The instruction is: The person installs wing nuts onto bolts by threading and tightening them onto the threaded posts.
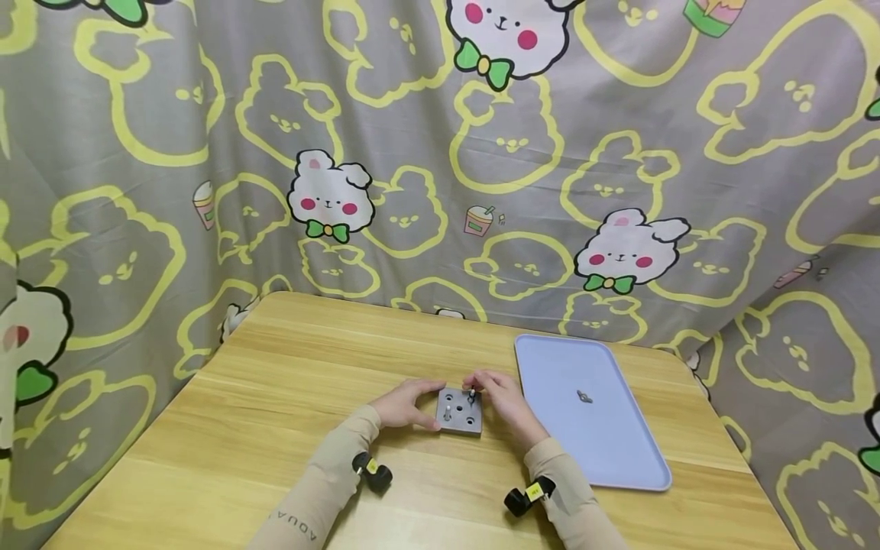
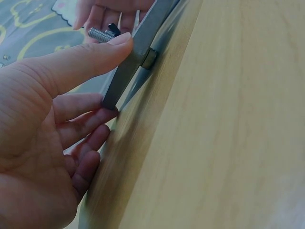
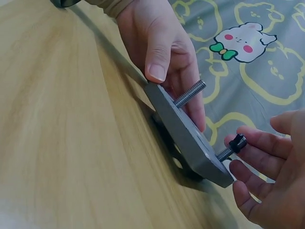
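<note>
A square grey metal plate [image 1: 459,425] with several holes stands near the table's middle, raised on bolt heads [image 2: 149,59]. My left hand [image 1: 400,405] grips its left side, thumb and fingers at opposite edges. One bare threaded bolt [image 3: 190,93] sticks up from the plate. Another bolt, at the far right corner, carries a black wing nut [image 3: 238,143] near its top. My right hand [image 1: 505,401] is beside that nut, fingers loosely bent; a fingertip seems to touch it, while the thumb stays apart in the right wrist view.
A pale blue tray [image 1: 580,451] lies on the right of the wooden table [image 1: 289,367]. On it rests a small dark metal piece [image 1: 584,396], apparently a wing nut. A patterned grey curtain [image 1: 412,145] hangs close around the table's back and sides.
</note>
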`<state>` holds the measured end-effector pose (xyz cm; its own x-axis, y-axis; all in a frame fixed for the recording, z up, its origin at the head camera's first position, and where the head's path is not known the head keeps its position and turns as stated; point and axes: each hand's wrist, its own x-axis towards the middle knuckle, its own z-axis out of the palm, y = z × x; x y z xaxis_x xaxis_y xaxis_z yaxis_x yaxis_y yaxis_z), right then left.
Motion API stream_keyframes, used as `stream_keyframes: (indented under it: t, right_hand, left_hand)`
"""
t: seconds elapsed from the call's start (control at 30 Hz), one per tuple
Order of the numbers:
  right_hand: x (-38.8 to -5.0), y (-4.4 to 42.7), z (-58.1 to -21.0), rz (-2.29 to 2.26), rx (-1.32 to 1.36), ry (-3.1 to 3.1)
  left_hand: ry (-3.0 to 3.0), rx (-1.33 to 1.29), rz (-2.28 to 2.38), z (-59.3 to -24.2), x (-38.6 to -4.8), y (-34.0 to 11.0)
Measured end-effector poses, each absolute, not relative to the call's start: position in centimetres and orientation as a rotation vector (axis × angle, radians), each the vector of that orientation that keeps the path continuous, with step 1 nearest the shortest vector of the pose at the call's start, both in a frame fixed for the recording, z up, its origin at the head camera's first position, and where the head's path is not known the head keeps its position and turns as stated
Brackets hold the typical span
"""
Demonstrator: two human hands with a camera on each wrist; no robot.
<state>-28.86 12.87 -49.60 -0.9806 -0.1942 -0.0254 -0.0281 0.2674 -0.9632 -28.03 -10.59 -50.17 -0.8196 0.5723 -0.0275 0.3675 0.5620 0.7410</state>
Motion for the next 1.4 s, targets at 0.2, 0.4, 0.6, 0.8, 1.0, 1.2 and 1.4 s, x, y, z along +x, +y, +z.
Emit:
stream_keyframes:
  t: [0.2, 0.4, 0.6, 0.8, 1.0, 1.2, 1.4]
  right_hand:
    - [-28.4, 13.7, -49.7, -1.782, -0.187, 2.451]
    - [-27.6, 14.4, -49.0, -1.767, -0.176, 2.465]
    - [-26.8, 13.9, -47.4, -1.757, -0.184, 2.454]
    - [-28.8, 13.2, -49.8, -1.796, -0.16, 2.413]
    - [-28.9, 12.7, -49.7, -1.832, -0.165, 2.359]
    - [-28.5, 13.2, -49.4, -1.787, -0.14, 2.41]
    - [-28.2, 14.1, -49.4, -1.753, -0.165, 2.466]
  left_hand:
    - [2.531, 0.788, 1.112, -50.4, -28.1, -10.5]
    - [2.534, 0.792, 1.121, -50.6, -28.1, -10.5]
    - [2.547, 0.81, 1.1, -50.5, -28.1, -10.7]
    - [2.548, 0.799, 1.084, -50.2, -27.9, -10.6]
    - [2.552, 0.774, 1.091, -50.1, -27.9, -10.5]
    - [2.555, 0.783, 1.088, -50.0, -27.9, -10.5]
    - [2.555, 0.783, 1.092, -50.2, -27.9, -10.5]
